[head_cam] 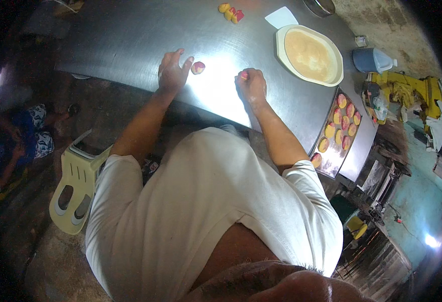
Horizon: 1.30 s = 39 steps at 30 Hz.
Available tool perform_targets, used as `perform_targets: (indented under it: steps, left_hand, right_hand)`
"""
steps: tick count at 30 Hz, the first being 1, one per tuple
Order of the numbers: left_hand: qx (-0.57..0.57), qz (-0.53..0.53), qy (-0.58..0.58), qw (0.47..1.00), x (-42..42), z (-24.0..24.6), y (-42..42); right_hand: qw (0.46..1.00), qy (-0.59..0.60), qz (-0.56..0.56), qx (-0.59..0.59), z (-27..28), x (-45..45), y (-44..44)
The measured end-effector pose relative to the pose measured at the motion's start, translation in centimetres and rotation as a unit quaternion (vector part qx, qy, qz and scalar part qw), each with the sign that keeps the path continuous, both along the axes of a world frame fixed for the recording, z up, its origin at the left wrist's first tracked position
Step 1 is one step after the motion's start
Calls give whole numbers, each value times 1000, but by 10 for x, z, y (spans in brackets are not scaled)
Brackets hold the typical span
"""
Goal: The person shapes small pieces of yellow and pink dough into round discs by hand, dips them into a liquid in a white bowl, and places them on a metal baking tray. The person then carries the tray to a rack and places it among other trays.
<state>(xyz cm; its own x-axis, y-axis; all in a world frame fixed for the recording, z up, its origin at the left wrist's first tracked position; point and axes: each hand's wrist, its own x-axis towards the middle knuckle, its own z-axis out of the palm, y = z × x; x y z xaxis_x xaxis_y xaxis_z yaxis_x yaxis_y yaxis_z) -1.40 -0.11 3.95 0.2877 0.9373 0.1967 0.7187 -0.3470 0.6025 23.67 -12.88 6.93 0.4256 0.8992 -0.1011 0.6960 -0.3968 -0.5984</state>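
On the metal tabletop [130, 49], my left hand [173, 71] is held with its fingers apart and nothing in them. Just right of its thumb lies a pink-and-yellow dough ball [198, 68], apart from the hand. My right hand [252, 83] is curled around another pink-and-yellow dough piece [244, 76], which shows between thumb and fingers. Several more dough pieces [230, 14] sit in a row at the far side. To the right stands a cream oval basin [281, 49] with a light brown, grainy layer inside. A metal baking tray [336, 166] holds several round dough pieces [330, 130], spaced apart.
A white sheet or flat scraper [281, 17] lies beside the basin, and a metal bowl [321, 6] stands behind. A plastic jug [372, 60] is at the far right. A cream plastic chair [74, 170] stands at left on the floor; a person [25, 132] sits beyond it.
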Motion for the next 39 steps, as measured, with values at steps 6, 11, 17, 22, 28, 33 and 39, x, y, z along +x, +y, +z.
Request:
perform_targets:
  steps: [6,11,17,22,28,33,39]
  left_hand:
    - [74,85,74,991,-6,-25,23]
    - [45,105,95,989,-5,-38,23]
    - [60,87,92,990,-9,-38,23]
    - [-78,236,-436,865,-18,-28,53]
    - [-70,201,-344,915,41,32,78]
    - [-53,202,-203,957,36,15,73]
    - [35,176,75,981,-32,-54,42]
  right_hand:
    - [987,0,137,83,-1,11,0]
    - [990,-32,57,127,-6,4,-15]
    - [994,-6,112,3,-5,17,0]
    - [886,384,-242,98,-41,90,-39]
    - [769,510,-184,338,178,115,91]
    - [915,102,-123,371,107,117,146]
    - [988,117,77,57,56,23,37]
